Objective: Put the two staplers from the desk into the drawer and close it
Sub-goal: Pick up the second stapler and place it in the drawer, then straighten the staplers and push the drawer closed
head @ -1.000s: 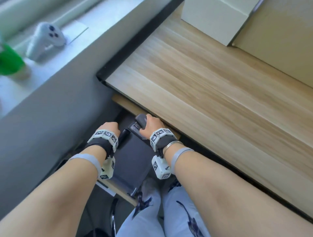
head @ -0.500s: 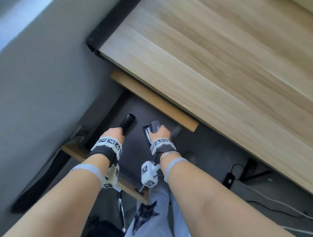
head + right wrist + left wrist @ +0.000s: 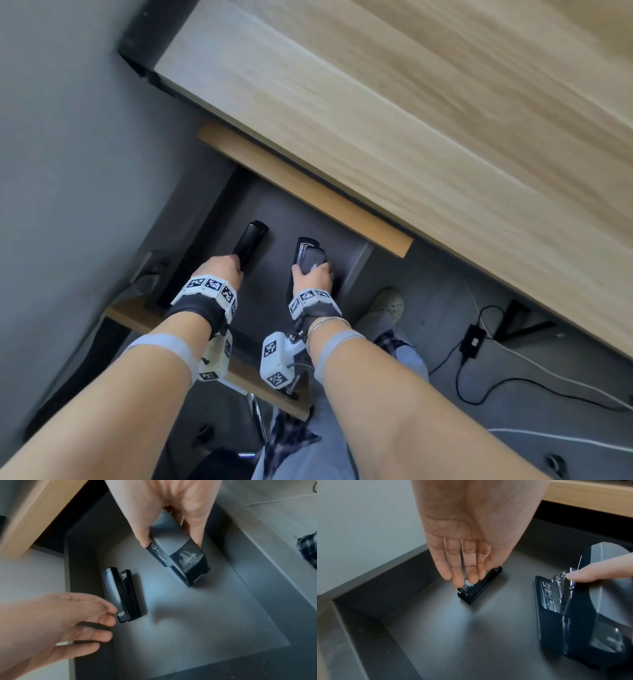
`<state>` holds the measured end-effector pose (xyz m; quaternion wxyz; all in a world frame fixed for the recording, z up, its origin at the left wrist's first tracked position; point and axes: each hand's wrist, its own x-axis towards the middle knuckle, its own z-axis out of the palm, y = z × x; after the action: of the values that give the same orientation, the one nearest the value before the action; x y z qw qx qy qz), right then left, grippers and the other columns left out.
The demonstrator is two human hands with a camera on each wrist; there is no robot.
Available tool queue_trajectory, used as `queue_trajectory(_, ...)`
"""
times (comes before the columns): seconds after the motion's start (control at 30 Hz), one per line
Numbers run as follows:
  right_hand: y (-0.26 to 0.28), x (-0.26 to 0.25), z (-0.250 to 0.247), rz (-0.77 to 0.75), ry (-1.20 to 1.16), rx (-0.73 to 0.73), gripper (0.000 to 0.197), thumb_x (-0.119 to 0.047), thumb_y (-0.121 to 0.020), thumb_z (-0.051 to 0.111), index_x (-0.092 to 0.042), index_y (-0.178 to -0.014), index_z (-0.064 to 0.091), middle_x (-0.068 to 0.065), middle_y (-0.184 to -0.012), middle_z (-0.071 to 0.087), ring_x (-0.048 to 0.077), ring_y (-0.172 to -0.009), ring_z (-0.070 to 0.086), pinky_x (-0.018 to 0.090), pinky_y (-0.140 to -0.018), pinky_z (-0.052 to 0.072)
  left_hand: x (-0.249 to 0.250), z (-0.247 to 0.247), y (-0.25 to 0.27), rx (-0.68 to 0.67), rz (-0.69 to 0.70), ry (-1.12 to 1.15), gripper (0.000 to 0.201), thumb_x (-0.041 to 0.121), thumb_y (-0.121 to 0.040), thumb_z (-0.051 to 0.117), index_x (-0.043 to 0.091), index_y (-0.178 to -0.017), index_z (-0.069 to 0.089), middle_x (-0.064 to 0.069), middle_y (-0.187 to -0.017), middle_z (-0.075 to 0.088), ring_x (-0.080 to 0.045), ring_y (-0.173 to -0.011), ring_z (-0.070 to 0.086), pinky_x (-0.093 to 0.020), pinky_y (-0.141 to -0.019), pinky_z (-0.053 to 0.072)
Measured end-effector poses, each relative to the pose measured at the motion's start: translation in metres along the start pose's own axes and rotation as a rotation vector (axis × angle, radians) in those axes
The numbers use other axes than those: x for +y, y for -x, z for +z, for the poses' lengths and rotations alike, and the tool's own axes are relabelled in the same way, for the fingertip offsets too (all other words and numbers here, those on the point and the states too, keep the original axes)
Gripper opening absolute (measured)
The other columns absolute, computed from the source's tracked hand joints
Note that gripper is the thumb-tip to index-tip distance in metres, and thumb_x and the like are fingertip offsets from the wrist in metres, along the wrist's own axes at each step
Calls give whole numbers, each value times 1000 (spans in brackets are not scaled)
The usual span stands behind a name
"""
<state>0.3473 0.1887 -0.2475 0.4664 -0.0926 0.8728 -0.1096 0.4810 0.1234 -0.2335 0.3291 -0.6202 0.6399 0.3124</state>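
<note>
The open dark grey metal drawer (image 3: pixel 352 270) below the light wooden desk top (image 3: pixel 411 137) contains both task items. The slim black stapler (image 3: pixel 120 595) lies flat on the drawer floor near the left wall. The larger black and grey stapler (image 3: pixel 181 555) stands to its right, well apart from it, with its base toward the drawer floor; full contact with the floor cannot be confirmed.

Hand state: the left hand (image 3: pixel 471 534) is relaxed with fingers extended, and its fingertips (image 3: pixel 458 582) are at the near end of the slim black stapler without gripping it. The right hand (image 3: pixel 171 507) grips the larger black and grey stapler, thumb on one side and fingers on the other, across its rear body.

Estimated stage: placement is almost complete; release and drawer closure are not yet done.

Fault conditions:
- If the right hand releases before the larger stapler rests fully on its base, the stapler may tip or drop onto the drawer floor.
- If the left fingertips drag on withdrawal, the slim stapler may slide toward the left wall.
- If the drawer is pushed while either hand is inside, the fingers may be caught against the wooden rail (image 3: pixel 301 192) under the desk top.
- A fast push may shift both loose staplers toward the rear of the drawer.

A black power cable (image 3: pixel 479 377) lies on the floor at right, clear of the drawer.
</note>
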Motion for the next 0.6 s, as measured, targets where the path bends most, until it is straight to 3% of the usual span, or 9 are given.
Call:
queue_trajectory(0.1,-1,1,3,18,-8,-21,52,-26,-87,67,2,-124,44,18,-133,50,29,-127,47,34,-97,42,2,2,-3,-9,-6,-17,29,17,-89,43,12,-110,62,-12,-84,59,-31,-71,57,-29,-64,44)
queue_trajectory(0.4,-5,-4,-7,67,7,-138,56,-36,-86,68,-2,-125,45,15,-133,53,32,-122,55,39,-98,45,8,3,-7,-67,-40,-48,29,17,-88,44,13,-112,60,-9,-71,50,-31,-71,55,-29,-65,43)
queue_trajectory(0.6,-2,-19,-44,38,166,-230,52,-31,-93,59,-5,-134,40,15,-134,55,32,-123,55,38,-97,47,11,0,8,-23,-30,-11,27,17,-87,45,12,-108,61,-11,-83,56,-30,-71,55,-28,-65,42)
